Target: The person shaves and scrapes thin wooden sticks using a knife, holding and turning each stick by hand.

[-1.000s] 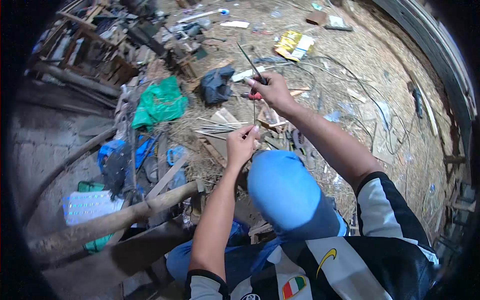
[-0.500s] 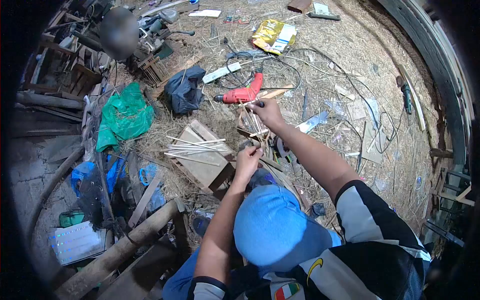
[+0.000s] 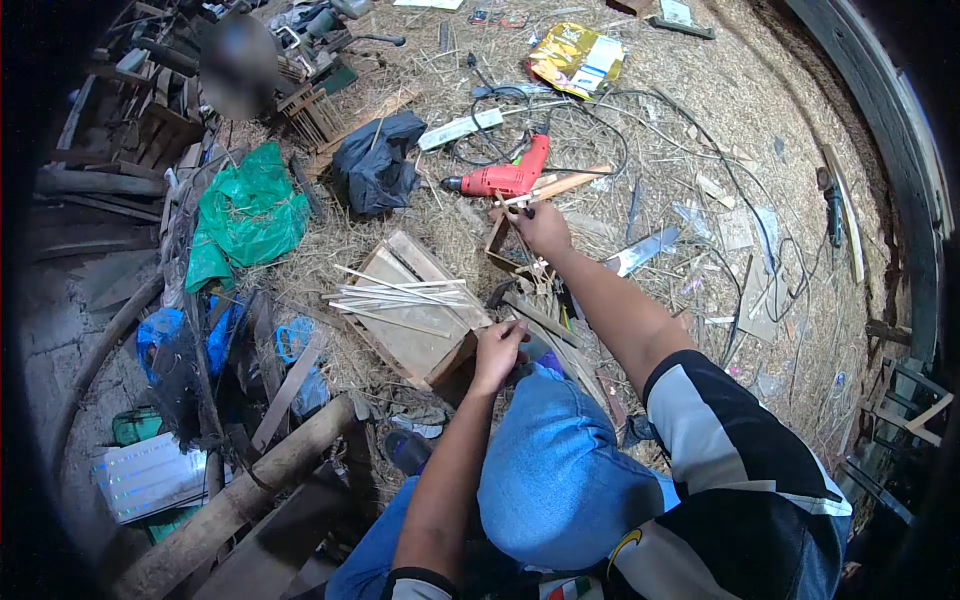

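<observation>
My right hand (image 3: pixel 543 230) is closed around a small dark-handled tool (image 3: pixel 528 211), whose working end I cannot make out. It hovers over a small open wooden box (image 3: pixel 497 243), just below a red power drill (image 3: pixel 508 178) lying on the straw. My left hand (image 3: pixel 500 355) is nearer my knee, fingers curled and pinched; whatever is in them is hidden. Left of it, thin pale wooden sticks (image 3: pixel 400 297) lie in a loose pile on a wooden board-topped box (image 3: pixel 410 335). A hammer-like dark head (image 3: pixel 497 294) shows between the hands.
A black plastic bag (image 3: pixel 378 165) and a green plastic sheet (image 3: pixel 250 215) lie to the left. Beyond the drill are a white power strip (image 3: pixel 460 130), loose cables and a yellow packet (image 3: pixel 577 58). A saw blade (image 3: pixel 642 250) lies right of my right hand. A log (image 3: pixel 270 465) crosses the lower left.
My left hand has drawn down and away from my right hand, toward my knee. My right hand stays over the small box. The whole view has shifted slightly.
</observation>
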### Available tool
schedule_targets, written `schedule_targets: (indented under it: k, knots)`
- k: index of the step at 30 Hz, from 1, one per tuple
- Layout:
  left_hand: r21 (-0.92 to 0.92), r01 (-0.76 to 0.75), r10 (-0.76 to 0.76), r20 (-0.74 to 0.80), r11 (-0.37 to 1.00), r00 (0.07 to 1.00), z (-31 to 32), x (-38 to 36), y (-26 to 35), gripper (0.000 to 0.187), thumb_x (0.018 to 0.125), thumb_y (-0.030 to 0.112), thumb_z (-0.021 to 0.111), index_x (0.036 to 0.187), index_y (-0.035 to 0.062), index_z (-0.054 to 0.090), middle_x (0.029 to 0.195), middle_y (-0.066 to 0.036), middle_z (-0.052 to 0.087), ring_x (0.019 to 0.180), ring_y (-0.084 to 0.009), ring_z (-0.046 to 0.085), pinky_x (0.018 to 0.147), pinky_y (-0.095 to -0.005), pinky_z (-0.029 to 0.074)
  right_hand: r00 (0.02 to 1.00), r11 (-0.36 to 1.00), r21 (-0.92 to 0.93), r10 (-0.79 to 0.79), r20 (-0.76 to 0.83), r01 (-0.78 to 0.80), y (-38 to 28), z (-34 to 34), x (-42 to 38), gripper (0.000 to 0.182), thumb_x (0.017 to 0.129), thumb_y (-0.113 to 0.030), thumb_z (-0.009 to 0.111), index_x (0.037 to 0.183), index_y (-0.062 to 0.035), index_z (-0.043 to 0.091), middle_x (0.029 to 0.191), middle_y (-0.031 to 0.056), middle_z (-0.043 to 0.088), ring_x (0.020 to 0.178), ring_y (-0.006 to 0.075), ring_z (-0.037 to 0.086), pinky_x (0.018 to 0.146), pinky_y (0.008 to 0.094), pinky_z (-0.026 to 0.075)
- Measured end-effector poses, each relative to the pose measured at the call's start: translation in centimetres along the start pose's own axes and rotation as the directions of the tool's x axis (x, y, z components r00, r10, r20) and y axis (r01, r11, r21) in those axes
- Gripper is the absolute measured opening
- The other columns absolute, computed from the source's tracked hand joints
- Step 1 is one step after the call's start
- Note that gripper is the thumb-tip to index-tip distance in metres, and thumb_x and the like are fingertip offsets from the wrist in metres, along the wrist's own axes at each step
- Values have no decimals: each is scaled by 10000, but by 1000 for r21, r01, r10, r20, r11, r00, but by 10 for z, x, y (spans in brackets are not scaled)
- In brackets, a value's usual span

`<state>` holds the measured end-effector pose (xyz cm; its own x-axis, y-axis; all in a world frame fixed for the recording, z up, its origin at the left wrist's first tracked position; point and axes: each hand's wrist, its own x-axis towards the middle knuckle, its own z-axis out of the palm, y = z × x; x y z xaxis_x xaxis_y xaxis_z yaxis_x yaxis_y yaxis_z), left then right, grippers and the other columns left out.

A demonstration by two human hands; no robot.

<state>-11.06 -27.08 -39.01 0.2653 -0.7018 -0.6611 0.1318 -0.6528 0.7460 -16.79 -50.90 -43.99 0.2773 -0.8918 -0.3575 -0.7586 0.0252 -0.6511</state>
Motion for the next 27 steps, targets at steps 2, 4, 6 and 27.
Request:
schedule_targets:
  k: [2, 4, 6, 27]
  knots:
    - [-59, 14, -12, 40, 998, 999, -5, -5, 3, 364, 968, 326, 633, 1042, -22, 713, 811, -86, 710, 523, -123, 614, 472, -270, 481, 999, 1000, 7, -14, -45, 14, -4, -2, -5, 271, 825, -314, 716, 949, -72, 717, 911, 214, 708, 876, 395, 690, 779, 499, 532]
    - [-109, 41, -41, 2, 993, 999, -7, -13, 7, 367, 967, 329, 637, 1053, -22, 704, 818, -85, 704, 513, -119, 611, 462, -261, 472, 996, 999, 16, -32, -81, 34, -11, -4, -16, 280, 825, -321, 721, 949, -70, 716, 904, 211, 708, 866, 395, 689, 772, 500, 530]
    - [-164, 68, -77, -45, 984, 996, -11, -22, 10, 372, 966, 332, 641, 1064, -23, 694, 825, -84, 699, 502, -116, 607, 451, -251, 464, 990, 989, 50, -141, -31, 142, -22, -8, -31, 313, 827, -351, 728, 950, -63, 714, 873, 201, 706, 836, 394, 685, 747, 497, 526]
    - [-479, -294, -52, -586, 827, 809, -80, -97, 11, 260, 941, 253, 664, 1016, 4, 663, 799, -68, 684, 448, -116, 555, 408, -247, 403, 674, 655, -252, -538, 506, 712, -132, 15, -186, 330, 836, -162, 622, 1123, -30, 523, 1063, 211, 644, 840, 369, 705, 664, 497, 570]
